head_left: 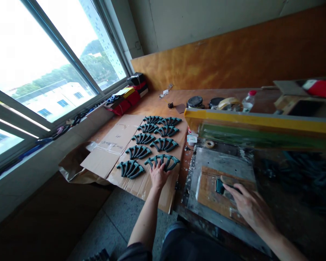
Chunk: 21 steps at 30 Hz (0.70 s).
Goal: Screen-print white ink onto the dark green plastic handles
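Dark green curved pieces point(138, 152) lie in fan-shaped groups, in two columns on a flattened cardboard sheet point(119, 150). My left hand point(158, 176) reaches onto the nearest group point(170, 162) of the right column, fingers apart and touching its pieces. At the right, my right hand point(248, 203) is over a wooden board point(210, 177) on a grey metal plate point(225, 159). Its fingers are closed on a dark curved piece point(235, 188), slightly blurred. The teal end point(220, 185) of something shows at the board's middle, just beyond the fingertips.
A yellow-edged frame point(260, 119) crosses above the metal plate. More dark pieces point(304, 177) are heaped in shadow at far right. Behind stand lidded jars point(195, 102), a red-capped bottle point(249, 101) and a cardboard box point(290, 98). A tape roll point(209, 144) lies on the plate.
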Motion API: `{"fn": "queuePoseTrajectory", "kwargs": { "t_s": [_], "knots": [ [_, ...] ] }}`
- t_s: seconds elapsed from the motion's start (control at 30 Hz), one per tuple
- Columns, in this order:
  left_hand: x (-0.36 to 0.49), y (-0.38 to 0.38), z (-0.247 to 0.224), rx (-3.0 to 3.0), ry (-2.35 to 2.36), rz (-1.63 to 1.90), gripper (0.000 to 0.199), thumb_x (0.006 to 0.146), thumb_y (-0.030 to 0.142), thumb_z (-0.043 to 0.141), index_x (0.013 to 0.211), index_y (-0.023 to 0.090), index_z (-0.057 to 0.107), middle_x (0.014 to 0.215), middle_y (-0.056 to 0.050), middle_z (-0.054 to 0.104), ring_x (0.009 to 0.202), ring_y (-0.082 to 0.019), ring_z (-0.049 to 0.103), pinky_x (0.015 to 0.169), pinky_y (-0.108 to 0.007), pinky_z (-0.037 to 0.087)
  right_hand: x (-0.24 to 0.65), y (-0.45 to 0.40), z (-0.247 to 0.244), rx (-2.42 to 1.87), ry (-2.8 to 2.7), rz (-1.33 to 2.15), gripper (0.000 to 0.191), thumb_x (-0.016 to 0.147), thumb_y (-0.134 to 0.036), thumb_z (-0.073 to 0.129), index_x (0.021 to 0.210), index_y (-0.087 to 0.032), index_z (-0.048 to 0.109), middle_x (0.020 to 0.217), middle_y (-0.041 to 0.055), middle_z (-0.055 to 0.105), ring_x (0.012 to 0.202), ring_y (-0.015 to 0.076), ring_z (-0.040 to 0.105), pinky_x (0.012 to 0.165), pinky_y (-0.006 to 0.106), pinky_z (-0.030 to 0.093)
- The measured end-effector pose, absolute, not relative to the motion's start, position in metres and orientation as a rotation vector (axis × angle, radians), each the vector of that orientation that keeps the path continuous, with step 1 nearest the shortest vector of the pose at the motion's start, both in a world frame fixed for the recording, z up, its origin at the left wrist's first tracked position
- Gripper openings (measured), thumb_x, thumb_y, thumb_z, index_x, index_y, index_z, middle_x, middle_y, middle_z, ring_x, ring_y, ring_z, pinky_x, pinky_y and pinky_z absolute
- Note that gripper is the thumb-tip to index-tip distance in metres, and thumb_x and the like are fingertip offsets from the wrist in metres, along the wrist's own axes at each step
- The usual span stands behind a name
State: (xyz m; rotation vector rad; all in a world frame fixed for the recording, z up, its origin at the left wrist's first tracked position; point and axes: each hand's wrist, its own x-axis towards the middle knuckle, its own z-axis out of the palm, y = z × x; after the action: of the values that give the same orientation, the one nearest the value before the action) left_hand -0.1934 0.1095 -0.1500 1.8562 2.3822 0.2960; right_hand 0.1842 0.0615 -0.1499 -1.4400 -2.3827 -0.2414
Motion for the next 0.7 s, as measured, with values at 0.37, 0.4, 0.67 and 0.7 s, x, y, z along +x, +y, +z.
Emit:
{"fn": "queuePoseTrajectory", "kwargs": {
  "t_s": [0.37,0.4,0.67,0.7],
  "knots": [
    [-0.214,0.141,-0.165,1.891,2.313,0.490,0.064,0.079,0.046,0.066,0.136,0.021,0.051,0.146,-0.015,0.045,0.137,-0.042,0.033,0.106,-0.069,0.023,0.161,0.069,-0.139,-1.442,-2.355,-0.091,0.044,0.097,-0.031,0.044,0.140,-0.023,0.047,0.136,0.0101,0.053,0.125,0.0253,0.047,0.103,0.041,0.042],
    [-0.205,0.146,-0.152,1.872,2.247,0.633,0.063,0.081,0.046,0.065,0.136,0.019,0.050,0.145,-0.017,0.047,0.136,-0.041,0.036,0.107,-0.066,0.025,0.156,0.070,-0.140,-1.389,-2.398,-0.080,0.051,0.097,-0.035,0.044,0.146,-0.022,0.037,0.143,0.0093,0.047,0.132,0.0253,0.040,0.107,0.044,0.037],
    [-0.091,0.181,0.038,1.176,0.993,1.525,0.064,0.092,0.064,0.030,0.132,0.017,0.049,0.062,0.002,0.059,0.055,-0.011,0.058,0.058,-0.022,0.050,0.153,0.052,-0.124,-1.135,-2.625,0.462,0.044,0.093,-0.049,0.051,0.126,-0.023,0.061,0.129,0.0082,0.060,0.125,0.0241,0.051,0.110,0.049,0.033],
    [-0.083,0.178,0.053,1.148,0.932,1.523,0.065,0.091,0.066,0.029,0.124,0.016,0.055,0.057,0.003,0.056,0.049,-0.010,0.053,0.053,-0.020,0.047,0.161,0.050,-0.114,-1.135,-2.588,0.536,0.036,0.095,-0.045,0.048,0.118,-0.025,0.066,0.122,0.0056,0.065,0.120,0.0223,0.055,0.109,0.047,0.036]
  ]
}}
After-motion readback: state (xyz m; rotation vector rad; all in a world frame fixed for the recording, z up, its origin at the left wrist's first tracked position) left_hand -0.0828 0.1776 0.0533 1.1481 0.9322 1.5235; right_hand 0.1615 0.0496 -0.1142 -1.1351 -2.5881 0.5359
